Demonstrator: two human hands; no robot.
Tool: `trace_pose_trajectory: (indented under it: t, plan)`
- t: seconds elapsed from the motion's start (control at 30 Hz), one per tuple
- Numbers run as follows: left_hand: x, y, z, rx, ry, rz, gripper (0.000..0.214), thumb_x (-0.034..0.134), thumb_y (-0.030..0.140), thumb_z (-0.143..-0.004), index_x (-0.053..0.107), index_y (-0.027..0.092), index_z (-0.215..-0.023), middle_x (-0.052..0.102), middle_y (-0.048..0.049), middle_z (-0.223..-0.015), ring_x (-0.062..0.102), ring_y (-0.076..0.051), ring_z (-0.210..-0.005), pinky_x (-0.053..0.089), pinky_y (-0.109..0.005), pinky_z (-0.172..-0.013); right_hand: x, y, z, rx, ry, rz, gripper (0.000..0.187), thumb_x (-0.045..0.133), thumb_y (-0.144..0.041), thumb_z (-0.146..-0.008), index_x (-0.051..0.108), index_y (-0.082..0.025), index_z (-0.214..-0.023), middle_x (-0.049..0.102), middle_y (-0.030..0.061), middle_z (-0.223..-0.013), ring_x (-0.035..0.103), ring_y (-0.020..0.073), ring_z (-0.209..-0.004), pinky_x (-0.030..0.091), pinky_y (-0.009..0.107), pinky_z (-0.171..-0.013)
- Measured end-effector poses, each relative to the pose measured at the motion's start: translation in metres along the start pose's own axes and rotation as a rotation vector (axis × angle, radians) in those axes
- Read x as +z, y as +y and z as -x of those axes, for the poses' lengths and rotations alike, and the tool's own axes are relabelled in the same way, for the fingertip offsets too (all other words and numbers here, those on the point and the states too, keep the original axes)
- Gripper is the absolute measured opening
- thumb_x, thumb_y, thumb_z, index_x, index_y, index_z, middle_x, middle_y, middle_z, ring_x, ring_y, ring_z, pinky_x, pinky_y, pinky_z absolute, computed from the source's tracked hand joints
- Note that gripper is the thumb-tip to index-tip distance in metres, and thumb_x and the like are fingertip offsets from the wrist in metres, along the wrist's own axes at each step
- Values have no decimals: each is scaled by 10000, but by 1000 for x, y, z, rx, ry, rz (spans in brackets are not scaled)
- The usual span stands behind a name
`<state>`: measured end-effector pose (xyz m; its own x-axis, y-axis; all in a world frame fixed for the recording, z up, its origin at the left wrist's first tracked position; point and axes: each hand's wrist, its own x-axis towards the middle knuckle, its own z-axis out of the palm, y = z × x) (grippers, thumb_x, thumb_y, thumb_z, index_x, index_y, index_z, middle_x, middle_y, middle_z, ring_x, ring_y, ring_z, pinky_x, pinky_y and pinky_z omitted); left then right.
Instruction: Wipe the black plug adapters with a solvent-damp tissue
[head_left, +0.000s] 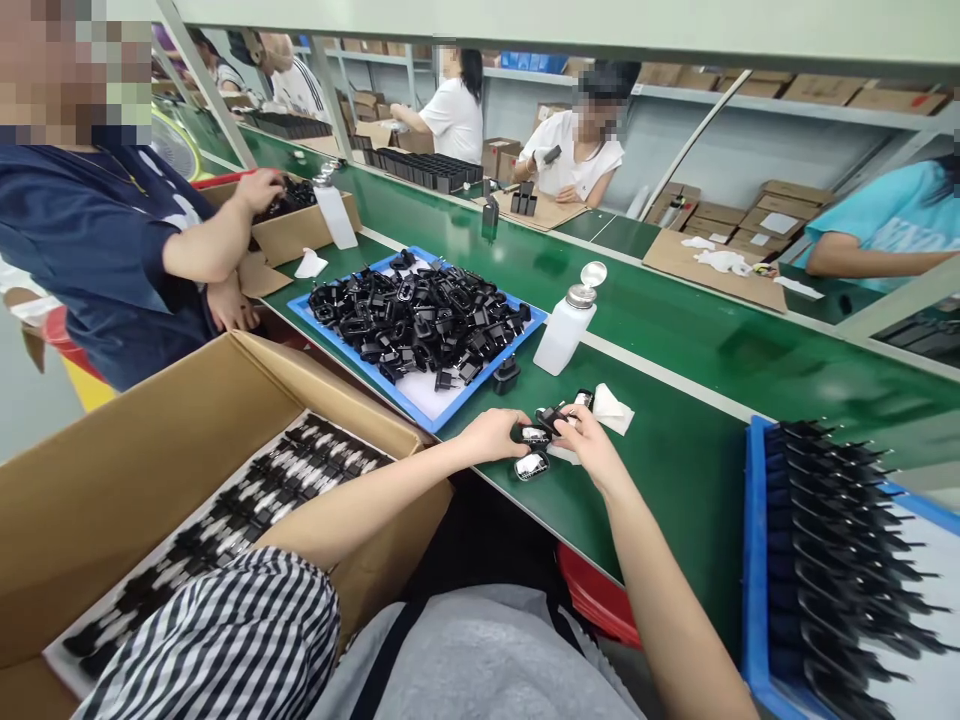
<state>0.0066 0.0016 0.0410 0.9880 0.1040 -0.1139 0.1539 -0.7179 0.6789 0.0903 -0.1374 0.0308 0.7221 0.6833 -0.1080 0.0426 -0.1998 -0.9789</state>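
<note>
My left hand (496,436) curls its fingers round a black plug adapter (535,435) that has a white patch on its face. Just right of it, my right hand (586,446) pinches another black piece (551,418), which looks like a plug adapter too. Another adapter with a white patch (532,466) lies on the green table below my left fingers. Behind my right fingers a further black adapter (583,400) sits beside a crumpled white tissue (613,409). A single plug adapter (506,374) stands near the blue tray's corner.
A blue-rimmed tray (433,424) heaped with black adapters lies ahead left. Right of it stands a white pump bottle (564,335). A cardboard box (247,375) with rows of adapters is at my left, a blue tray (754,560) of lined-up adapters at my right. Co-workers sit around.
</note>
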Motion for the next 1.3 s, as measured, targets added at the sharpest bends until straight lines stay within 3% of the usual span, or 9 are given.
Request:
trace_pose_trajectory:
  t: [0.3, 0.5, 0.63, 0.77, 0.83, 0.97, 1.03, 1.17, 1.3]
  plan:
    - [3, -10, -6, -30, 123, 109, 345, 538, 258, -587, 498, 168, -918, 539, 42, -568, 522, -111, -547, 381, -215, -543, 4, 0, -8, -244, 7, 446, 188, 391, -349, -684, 387, -207, -807, 474, -2, -704, 458, 148, -583, 384, 298, -588]
    - [5, -7, -4, 42, 224, 80, 370, 550, 285, -582, 497, 159, -925, 550, -13, -878, 509, -102, -649, 399, -222, -621, 12, -3, -9, -273, 247, 443, 202, 443, -373, -633, 337, -202, -652, 445, -19, -635, 407, 123, -510, 356, 253, -519]
    - [-4, 7, -3, 114, 289, 64, 326, 529, 294, -601, 518, 163, -899, 544, -19, -894, 491, -123, -725, 392, -223, -639, 16, -12, -9, -317, 252, 494, 232, 455, -389, -645, 332, -200, -587, 427, -13, -589, 415, 139, -542, 359, 263, -539]
    - [-14, 17, -7, 129, 245, 146, 388, 519, 193, -588, 476, 164, -972, 557, 1, -816, 492, -109, -661, 393, -216, -608, 10, -27, -7, -417, 102, 624, 209, 452, -364, -671, 400, -198, -554, 437, 4, -578, 432, 163, -614, 364, 283, -595]
    - [-17, 17, -10, 149, 210, 254, 395, 493, 153, -604, 457, 156, -998, 553, -8, -859, 500, -106, -690, 400, -214, -630, 5, -31, -5, -385, 103, 586, 184, 475, -360, -661, 422, -198, -590, 418, -12, -549, 427, 150, -559, 368, 276, -560]
    - [-20, 11, -16, 222, -33, 425, 388, 461, 120, -635, 438, 130, -1022, 561, -25, -834, 518, -108, -705, 413, -213, -629, -1, -30, -4, -286, 96, 407, 288, 505, -317, -636, 469, -208, -899, 423, -40, -555, 401, 122, -466, 372, 256, -487]
    - [-21, 9, -15, 189, -94, 355, 454, 488, 169, -640, 390, 118, -1081, 568, -32, -785, 526, -121, -681, 417, -228, -614, -1, -26, -4, -314, 68, 474, 280, 491, -289, -648, 513, -220, -918, 430, -31, -565, 399, 123, -480, 380, 265, -518]
    - [-21, 4, -8, 42, 78, 3, 602, 582, 228, -567, 368, 118, -1119, 557, -64, -886, 523, -163, -754, 406, -254, -660, -1, -13, -7, -309, 109, 656, 241, 543, -281, -637, 573, -225, -870, 473, 7, -676, 442, 140, -576, 394, 289, -604]
    - [-15, -4, -5, 68, 97, -110, 505, 589, 268, -564, 463, 144, -1037, 546, -50, -920, 522, -145, -711, 401, -239, -642, -1, 0, -10, -248, 46, 644, 243, 539, -240, -663, 559, -212, -903, 515, 27, -830, 474, 135, -624, 397, 292, -666]
